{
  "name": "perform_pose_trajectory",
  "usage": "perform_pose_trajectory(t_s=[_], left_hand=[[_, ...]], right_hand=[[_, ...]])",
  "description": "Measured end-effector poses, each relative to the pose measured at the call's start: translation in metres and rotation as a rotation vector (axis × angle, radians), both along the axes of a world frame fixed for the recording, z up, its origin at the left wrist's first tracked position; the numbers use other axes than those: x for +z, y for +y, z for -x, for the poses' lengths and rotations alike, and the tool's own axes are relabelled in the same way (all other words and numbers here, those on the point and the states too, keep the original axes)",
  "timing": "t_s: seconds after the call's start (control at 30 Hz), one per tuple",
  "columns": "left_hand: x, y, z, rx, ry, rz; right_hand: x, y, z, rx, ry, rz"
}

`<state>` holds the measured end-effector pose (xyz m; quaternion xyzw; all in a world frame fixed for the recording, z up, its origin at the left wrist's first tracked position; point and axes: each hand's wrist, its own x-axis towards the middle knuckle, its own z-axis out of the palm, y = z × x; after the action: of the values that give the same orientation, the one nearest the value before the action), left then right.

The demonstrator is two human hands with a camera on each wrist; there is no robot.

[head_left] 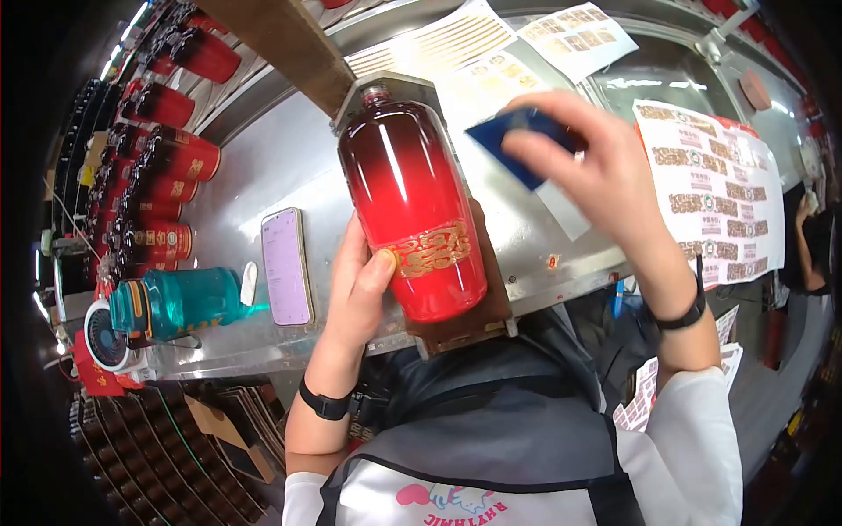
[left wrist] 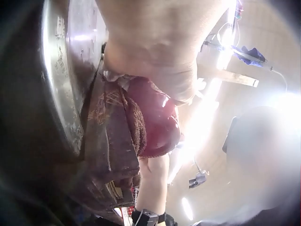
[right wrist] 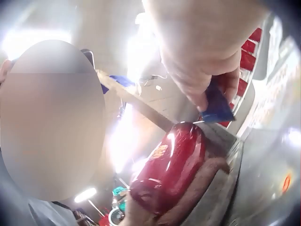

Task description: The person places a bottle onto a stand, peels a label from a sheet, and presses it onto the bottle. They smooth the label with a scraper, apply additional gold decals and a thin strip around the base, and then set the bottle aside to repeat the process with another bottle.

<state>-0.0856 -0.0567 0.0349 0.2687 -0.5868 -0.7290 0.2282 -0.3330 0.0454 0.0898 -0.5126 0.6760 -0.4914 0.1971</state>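
A glossy bottle (head_left: 405,188), dark at the neck and bright red toward its base, lies on a brown padded stand (head_left: 493,294) with its neck pointing away from me. My left hand (head_left: 355,294) grips its left side near the base, the thumb resting on the edge of a gold patterned decal (head_left: 438,248). To the right of the bottle, my right hand (head_left: 605,162) pinches a flat dark-blue scraper (head_left: 510,147) between thumb and fingers, raised above the metal table. In the right wrist view the scraper (right wrist: 217,106) appears just beyond the end of the bottle (right wrist: 174,160).
Several red bottles (head_left: 180,153) stand at the left. Nearer lie a phone (head_left: 288,267) and a teal water bottle (head_left: 193,302), beside a small fan (head_left: 107,335). Printed decal sheets (head_left: 710,197) cover the right; more sheets (head_left: 579,39) lie at the back. A wooden post (head_left: 281,53) rises behind the stand.
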Motion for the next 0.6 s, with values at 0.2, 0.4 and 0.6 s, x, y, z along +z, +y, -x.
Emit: perform_pose_trajectory(t_s=[0.2,0.4,0.6], left_hand=[[-0.001,-0.001,0.0,-0.024,0.005,0.047],[0.0,-0.002,0.0,-0.005,0.021,0.016],[0.0,-0.006,-0.022,-0.174,-0.184,0.662]], right_hand=[[-0.008,-0.008,0.002,-0.054,0.11,-0.004],[0.018,-0.006,-0.019,0.236,-0.225,-0.153],[0.036,-0.006,-0.029,0.459,0.165,-0.066]])
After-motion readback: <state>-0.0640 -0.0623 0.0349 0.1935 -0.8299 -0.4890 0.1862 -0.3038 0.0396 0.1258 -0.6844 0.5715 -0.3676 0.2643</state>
